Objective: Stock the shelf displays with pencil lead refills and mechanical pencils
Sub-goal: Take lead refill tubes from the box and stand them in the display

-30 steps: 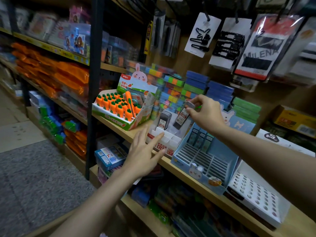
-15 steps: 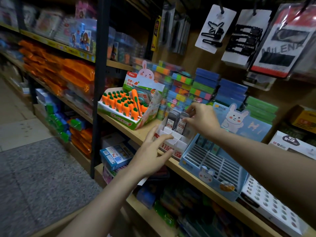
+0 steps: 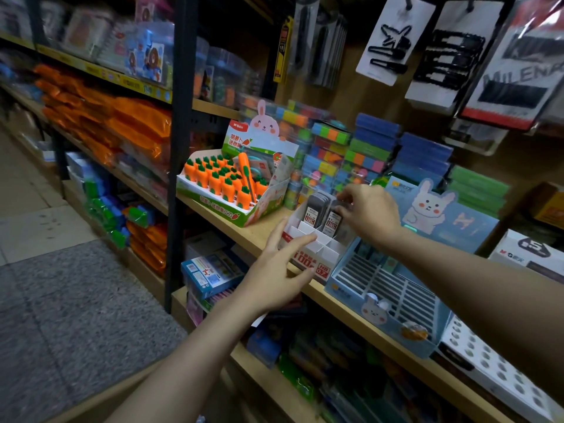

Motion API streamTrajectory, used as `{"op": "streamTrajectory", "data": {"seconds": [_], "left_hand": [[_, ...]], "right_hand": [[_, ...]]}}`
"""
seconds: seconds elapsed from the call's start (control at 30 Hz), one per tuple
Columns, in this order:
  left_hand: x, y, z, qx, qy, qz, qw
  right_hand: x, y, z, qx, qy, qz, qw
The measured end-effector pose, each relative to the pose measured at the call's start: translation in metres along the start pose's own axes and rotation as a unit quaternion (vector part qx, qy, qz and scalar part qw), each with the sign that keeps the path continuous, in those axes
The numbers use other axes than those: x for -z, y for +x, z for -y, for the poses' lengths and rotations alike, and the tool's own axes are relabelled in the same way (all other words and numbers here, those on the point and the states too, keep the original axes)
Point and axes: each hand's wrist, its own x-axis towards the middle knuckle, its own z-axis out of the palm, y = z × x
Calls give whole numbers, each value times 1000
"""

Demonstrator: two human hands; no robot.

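Lead refill case [image 3: 333, 220]: upright, long axis vertical, rear compartment of white display box [image 3: 317, 259]. Right hand [image 3: 370, 212] fingers pinch its top from above. Left hand [image 3: 276, 277] fingers spread wide, empty, at box front.

White display box [image 3: 308, 254], red lettering on front, sits on wooden shelf [image 3: 268, 222], divided into compartments; near ones empty. Dark lead refill packs [image 3: 314, 210] stand upright in far compartments, white-and-red labels facing out. Right of it, pale blue slotted pencil display [image 3: 387, 288] with bunny backboard, slots mostly empty.
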Motion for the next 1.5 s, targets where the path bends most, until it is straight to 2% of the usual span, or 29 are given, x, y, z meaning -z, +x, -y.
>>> {"op": "streamTrajectory", "data": {"seconds": [0.1, 0.17, 0.23, 0.3, 0.37, 0.47, 0.57, 0.63, 0.7, 0.77, 0.87, 1.0, 1.13, 1.23, 1.37, 1.5], "left_hand": [[0, -4, 0, -2, 5, 12, 1000], [1, -11, 0, -8, 17, 14, 1000], [3, -24, 1, -24, 31, 3, 999], [5, -40, 3, -28, 41, 2, 999], [9, -59, 9, -5, 47, 22, 999], [15, -99, 23, 92, 57, 73, 991], [16, -158, 47, 219, 53, 103, 969], [13, -204, 69, 319, 51, 83, 943], [-1, -249, 93, 431, 2, 29, 902], [-21, -288, 116, 507, -44, -27, 860], [-51, -324, 134, 579, -89, -69, 807], [-76, -342, 154, 631, -99, -157, 753], [-83, -338, 169, 658, 30, -223, 719], [-84, -335, 182, 637, 64, -255, 724], [-87, -335, 192, 628, 92, -262, 727], [-89, -332, 193, 632, 100, -267, 721]], "right_hand": [[8, -4, -1, 6, -9, 13, 1000], [16, -13, 1, 20, 27, -15, 999], [26, -33, 9, 59, 116, -73, 989], [35, -63, 26, 119, 202, -131, 963], [38, -98, 49, 166, 268, -130, 940], [30, -144, 85, 228, 338, -10, 913], [1, -183, 119, 275, 313, 201, 887], [-30, -214, 138, 261, 273, 324, 867], [-66, -247, 150, 202, 264, 421, 844], [-100, -278, 157, 121, 278, 477, 825], [-143, -315, 160, 1, 273, 508, 817], [-185, -352, 160, -74, 289, 535, 791], [-215, -360, 171, -57, 253, 507, 822], [-232, -363, 184, -29, 230, 481, 845], [-249, -368, 198, 1, 172, 440, 882], [-259, -369, 207, -7, 169, 428, 888]]}}
